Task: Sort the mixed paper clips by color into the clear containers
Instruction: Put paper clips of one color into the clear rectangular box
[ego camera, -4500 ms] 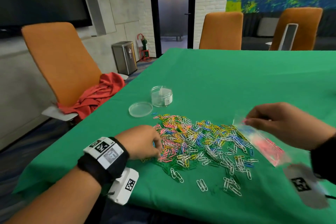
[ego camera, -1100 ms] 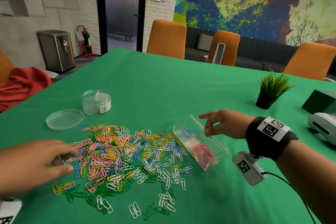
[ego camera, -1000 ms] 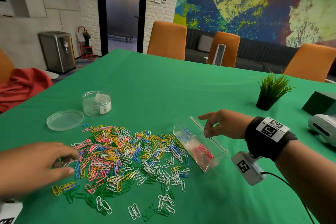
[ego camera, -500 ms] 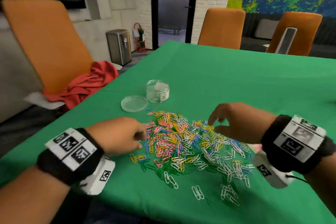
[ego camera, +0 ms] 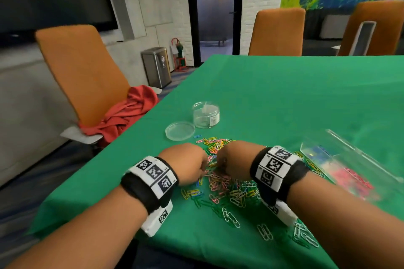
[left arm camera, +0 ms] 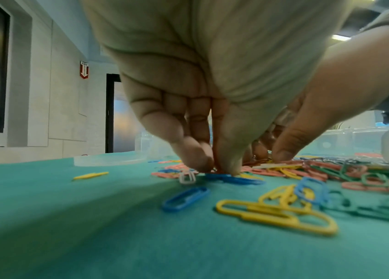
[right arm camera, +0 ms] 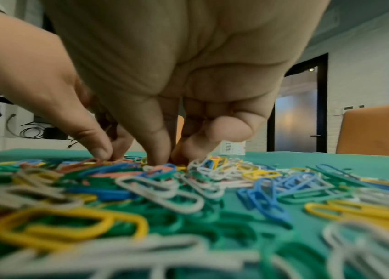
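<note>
A pile of mixed paper clips (ego camera: 220, 183) in pink, yellow, blue, green and white lies on the green tablecloth (ego camera: 284, 98). Both hands are down in its left part, almost touching. My left hand (ego camera: 202, 172) pinches thumb against fingertips on a pink clip at the pile's edge (left arm camera: 212, 169). My right hand (ego camera: 219, 165) has its fingers curled down, and thumb and forefinger pinch on pink clips (right arm camera: 109, 154). A clear rectangular container (ego camera: 349, 159) with pink clips in it lies to the right. A clear round jar (ego camera: 205, 114) stands behind the pile.
The jar's flat clear lid (ego camera: 180, 130) lies beside it. An orange chair (ego camera: 83, 72) with a red cloth (ego camera: 129, 113) stands off the table's left edge. Loose white clips (ego camera: 264, 231) lie near the front edge. More orange chairs (ego camera: 277, 30) stand at the far side.
My right hand left the rectangular container and moved left across the pile to beside my left hand. The left hand stayed at the pile's left edge.
</note>
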{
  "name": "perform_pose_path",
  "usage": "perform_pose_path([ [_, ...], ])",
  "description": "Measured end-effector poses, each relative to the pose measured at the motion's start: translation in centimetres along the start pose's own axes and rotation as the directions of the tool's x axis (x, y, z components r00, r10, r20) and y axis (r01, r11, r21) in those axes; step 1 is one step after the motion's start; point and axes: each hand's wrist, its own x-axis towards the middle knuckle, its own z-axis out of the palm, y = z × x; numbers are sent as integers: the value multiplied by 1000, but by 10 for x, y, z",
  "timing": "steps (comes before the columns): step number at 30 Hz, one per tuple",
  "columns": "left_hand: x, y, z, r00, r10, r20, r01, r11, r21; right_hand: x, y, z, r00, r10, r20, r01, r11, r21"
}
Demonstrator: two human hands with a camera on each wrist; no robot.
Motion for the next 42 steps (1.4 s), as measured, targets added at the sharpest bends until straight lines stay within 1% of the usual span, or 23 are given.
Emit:
perform_pose_path([
  [3, 0, -3, 2, 1000, 10, -3, -10, 1000, -18, 0, 3, 0, 999, 30, -15, -30, 999, 21],
  [6, -5, -9, 2, 999, -11, -52, 9, 999, -36, 0, 2, 0, 997, 12, -73, -9, 999, 36],
  [8, -7, -14, 2, 997, -31, -76, 26, 998, -60, 0, -1, -1, 996, -5, -88, 10, 998, 59],
  [11, -8, -22, 0, 996, -52, -77, 34, 976, -217, -2, -5, -1, 998, -32, -52, 35, 998, 58],
  [14, -6, -34, -3, 995, -67, -71, 32, 910, -413, -4, -4, -1, 998, -34, -50, 38, 996, 78],
  [15, -5, -37, -3, 995, -84, -55, 47, 875, -482, -5, -3, -2, 998, -27, -60, 32, 995, 96],
  [16, -5, -39, -3, 993, -112, -26, 77, 818, -570, -6, -2, -3, 997, -26, -69, 34, 993, 112],
  [17, -5, -40, -2, 989, -147, 11, 115, 728, -676, -7, -2, -3, 997, -32, -75, 42, 991, 124],
  [19, -6, -39, 0, 974, -210, 84, 177, 477, -861, -8, -1, -3, 996, -64, -61, 72, 988, 137],
  [20, -6, -39, 1, 966, -234, 114, 198, 379, -904, -9, -2, -2, 996, -75, -44, 80, 987, 137],
  [21, -7, -38, 2, 961, -244, 134, 210, 322, -923, -9, -2, -2, 997, -72, -32, 76, 988, 134],
  [22, -6, -37, 3, 961, -235, 144, 216, 322, -922, -8, -1, -1, 998, -59, -23, 61, 990, 128],
  [23, -6, -34, 4, 967, -209, 144, 213, 360, -908, -8, -2, -1, 999, -47, -20, 49, 992, 118],
  [24, -6, -31, 5, 975, -172, 143, 205, 434, -877, -7, -2, -1, 999, -38, -19, 40, 993, 109],
  [26, -5, -26, 4, 984, -113, 141, 181, 629, -756, -6, -1, -1, 999, -29, -12, 30, 993, 111],
  [27, -3, -24, 3, 988, -100, 115, 151, 732, -664, -5, -1, 0, 1000, -28, -12, 29, 993, 118],
  [28, -2, -23, 1, 994, -87, 69, 111, 815, -569, -4, 0, 0, 999, -29, -17, 31, 992, 123],
  [30, -2, -23, -4, 997, -72, 5, 67, 903, -425, -2, 0, 0, 999, -38, -28, 42, 992, 120],
  [32, 0, -20, -4, 999, -35, 11, 37, 949, -314, -2, 1, 0, 998, -51, -23, 53, 992, 111],
  [35, 4, -11, -3, 998, 26, 52, -17, 986, -167, -1, 2, 1, 998, -61, 1, 60, 992, 111],
  [39, 12, -5, -7, 999, 43, 24, -42, 999, -16, 1, 3, 2, 999, -29, -25, 32, 993, 111],
  [41, 14, -6, -7, 998, 48, 36, -49, 999, 25, 1, 3, 2, 997, -45, -66, 51, 994, 94],
  [42, 13, -8, -7, 999, 40, 36, -41, 999, 25, -1, 2, 2, 994, -74, -86, 82, 992, 93],
])
